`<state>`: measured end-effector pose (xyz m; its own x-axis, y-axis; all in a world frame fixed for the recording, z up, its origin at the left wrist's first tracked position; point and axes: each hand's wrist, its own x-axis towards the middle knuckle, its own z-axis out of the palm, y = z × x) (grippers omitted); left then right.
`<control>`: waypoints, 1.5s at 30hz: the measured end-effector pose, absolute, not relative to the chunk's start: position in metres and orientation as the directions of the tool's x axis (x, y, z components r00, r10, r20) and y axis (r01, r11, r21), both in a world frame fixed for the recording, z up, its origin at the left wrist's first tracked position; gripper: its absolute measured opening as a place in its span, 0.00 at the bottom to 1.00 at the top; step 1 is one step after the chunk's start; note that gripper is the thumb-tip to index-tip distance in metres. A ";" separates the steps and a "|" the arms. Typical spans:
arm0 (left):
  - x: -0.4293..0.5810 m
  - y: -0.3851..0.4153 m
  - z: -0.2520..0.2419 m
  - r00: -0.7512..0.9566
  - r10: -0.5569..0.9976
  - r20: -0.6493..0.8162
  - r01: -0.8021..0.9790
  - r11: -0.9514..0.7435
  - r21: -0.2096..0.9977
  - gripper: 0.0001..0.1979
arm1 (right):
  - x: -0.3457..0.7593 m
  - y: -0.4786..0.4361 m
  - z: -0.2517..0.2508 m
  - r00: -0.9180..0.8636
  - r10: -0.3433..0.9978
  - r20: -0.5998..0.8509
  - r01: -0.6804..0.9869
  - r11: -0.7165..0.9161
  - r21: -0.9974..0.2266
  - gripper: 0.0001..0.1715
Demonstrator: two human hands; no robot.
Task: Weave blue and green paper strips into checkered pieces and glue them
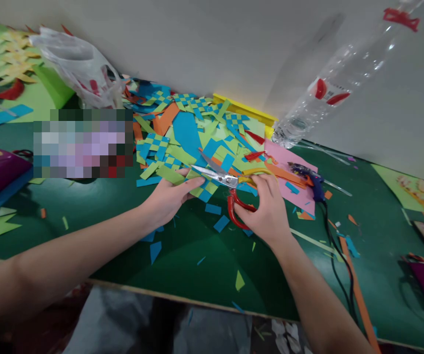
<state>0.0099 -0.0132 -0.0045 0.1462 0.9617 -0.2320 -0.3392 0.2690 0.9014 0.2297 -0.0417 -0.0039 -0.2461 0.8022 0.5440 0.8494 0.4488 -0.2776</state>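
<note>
My left hand pinches a woven piece of green and blue paper strips over the front of the table. In my right hand is a pair of scissors with one yellow and one red handle loop. The scissors' blades are apart and point left, just above the woven piece and near my left thumb. Behind my hands lies a heap of green, blue and orange paper strips, with several woven checkered pieces among them.
A clear plastic bottle leans against the wall at the right. A blue glue gun with a black cord lies on pink paper. A plastic bag stands back left. Paper scraps litter the green table.
</note>
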 end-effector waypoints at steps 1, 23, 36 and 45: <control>0.010 -0.013 -0.004 0.144 0.961 -0.235 -0.340 0.272 0.900 0.12 | 0.230 -0.042 -0.004 -0.247 0.802 0.543 0.848 0.450 -0.280 0.28; 0.005 -0.010 -0.006 0.139 0.970 -0.197 -0.410 0.238 0.881 0.11 | 0.232 -0.041 -0.001 -0.047 0.815 0.578 0.782 0.390 -0.486 0.20; 0.000 -0.005 -0.011 0.158 0.977 -0.145 -0.400 0.198 0.895 0.10 | 0.234 -0.040 0.001 -0.052 0.827 0.559 0.862 0.320 -0.394 0.31; 0.002 -0.006 -0.015 0.143 0.970 -0.195 -0.336 0.233 0.913 0.14 | 0.228 -0.042 -0.005 -0.192 0.831 0.522 0.901 0.360 -0.242 0.32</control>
